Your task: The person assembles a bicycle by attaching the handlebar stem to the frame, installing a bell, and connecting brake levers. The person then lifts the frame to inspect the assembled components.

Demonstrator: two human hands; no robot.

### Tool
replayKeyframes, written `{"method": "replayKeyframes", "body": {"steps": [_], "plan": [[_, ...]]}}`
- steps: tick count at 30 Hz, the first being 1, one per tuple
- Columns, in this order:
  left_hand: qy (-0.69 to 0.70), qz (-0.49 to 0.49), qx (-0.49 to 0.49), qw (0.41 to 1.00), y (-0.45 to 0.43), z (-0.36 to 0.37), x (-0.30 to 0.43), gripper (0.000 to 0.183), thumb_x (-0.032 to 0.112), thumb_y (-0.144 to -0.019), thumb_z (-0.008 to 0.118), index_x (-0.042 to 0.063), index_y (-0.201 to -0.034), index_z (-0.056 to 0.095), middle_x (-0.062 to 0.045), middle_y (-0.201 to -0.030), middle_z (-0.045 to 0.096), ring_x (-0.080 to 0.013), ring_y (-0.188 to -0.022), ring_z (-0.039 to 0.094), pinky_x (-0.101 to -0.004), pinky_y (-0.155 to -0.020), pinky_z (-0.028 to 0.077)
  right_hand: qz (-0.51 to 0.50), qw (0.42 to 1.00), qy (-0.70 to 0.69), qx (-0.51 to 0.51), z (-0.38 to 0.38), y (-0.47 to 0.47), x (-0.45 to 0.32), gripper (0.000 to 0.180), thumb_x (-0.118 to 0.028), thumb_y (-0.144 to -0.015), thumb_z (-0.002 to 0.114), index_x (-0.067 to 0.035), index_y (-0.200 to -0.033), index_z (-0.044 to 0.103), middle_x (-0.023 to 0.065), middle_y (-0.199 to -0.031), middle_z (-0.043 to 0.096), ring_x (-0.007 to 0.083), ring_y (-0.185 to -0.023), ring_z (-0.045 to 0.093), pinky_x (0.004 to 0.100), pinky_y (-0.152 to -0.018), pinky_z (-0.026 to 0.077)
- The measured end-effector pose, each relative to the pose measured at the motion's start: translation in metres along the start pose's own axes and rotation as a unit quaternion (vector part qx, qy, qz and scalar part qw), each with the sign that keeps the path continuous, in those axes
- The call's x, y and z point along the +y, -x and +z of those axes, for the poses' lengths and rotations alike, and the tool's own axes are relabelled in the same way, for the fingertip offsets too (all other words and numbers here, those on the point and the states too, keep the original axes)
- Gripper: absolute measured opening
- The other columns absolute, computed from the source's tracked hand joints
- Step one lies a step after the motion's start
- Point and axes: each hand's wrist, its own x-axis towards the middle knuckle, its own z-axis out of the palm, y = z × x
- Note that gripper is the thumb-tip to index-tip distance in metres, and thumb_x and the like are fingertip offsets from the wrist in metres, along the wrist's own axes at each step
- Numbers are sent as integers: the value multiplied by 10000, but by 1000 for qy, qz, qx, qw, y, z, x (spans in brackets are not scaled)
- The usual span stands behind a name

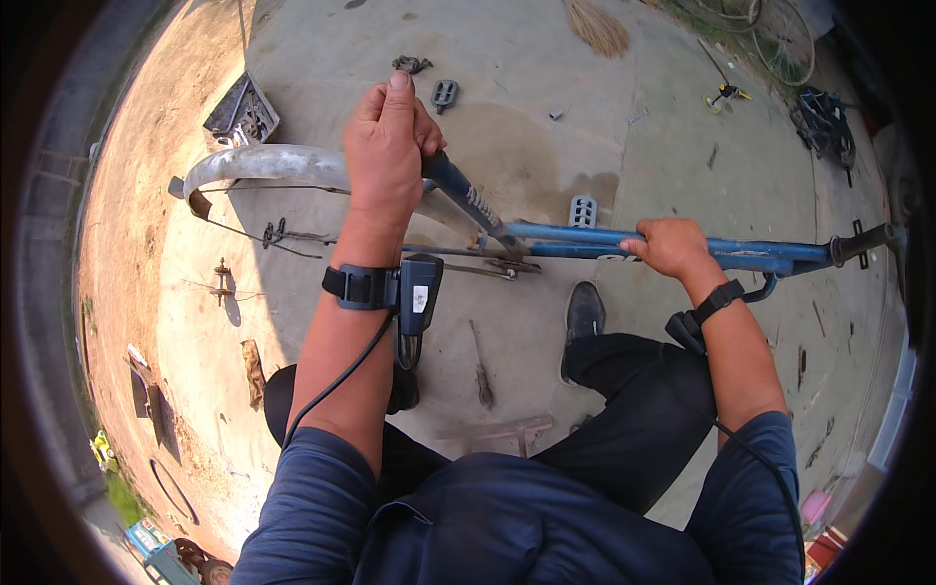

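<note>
A blue bicycle frame [596,235] lies across the view before me, without wheels. My left hand [386,142] is closed around the upper end of its seat tube, thumb on top. Its fingers partly hide that end. My right hand [671,245] grips the blue tubes nearer the head tube [838,250]. A worn metal mudguard [270,165] curves away to the left behind my left wrist. By the bottom bracket, a crank part [512,268] is visible. Thin stays run below the mudguard.
A toolbox [243,113] stands at upper left. Pedals [444,96] [583,210], a chain [292,235], an axle [221,281] and a screwdriver [480,373] lie on the concrete. A straw broom [597,28] is at the top; a bicycle wheel [784,44] is upper right.
</note>
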Motion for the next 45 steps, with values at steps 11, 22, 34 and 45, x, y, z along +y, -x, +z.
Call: {"method": "replayKeyframes", "body": {"steps": [11,22,34,45], "plan": [[42,-83,-87,992,10,-31,18,491,465,-1079,397,17,-1115,595,-134,-961,650,-276,-997,628,-403,-946,465,-30,997,3,65,15,-2,7,443,-548,-937,565,-139,-1004,724,114,-942,729,340,-934,680,470,-808,524],[-158,-161,2,974,68,-66,37,384,261,-1046,560,-12,-1316,565,-104,-1190,683,-173,-1054,656,-284,-853,509,-18,997,18,66,14,-3,4,442,-557,-914,587,-151,-970,753,118,-971,739,343,-964,683,463,-832,529],[-89,-223,-51,969,84,-59,18,527,150,-1020,575,-12,-1495,412,-112,-1405,570,-173,-1127,606,-305,-885,504,-14,998,41,48,16,-8,3,492,-604,-922,571,-151,-1029,732,111,-963,740,338,-956,685,462,-828,530],[-79,-225,-51,970,82,-60,16,512,133,-1015,568,-14,-1482,419,-107,-1368,595,-158,-1088,619,-292,-859,508,-2,999,27,31,16,-10,4,491,-601,-921,570,-155,-1045,733,125,-998,738,339,-995,679,458,-856,531]]}}
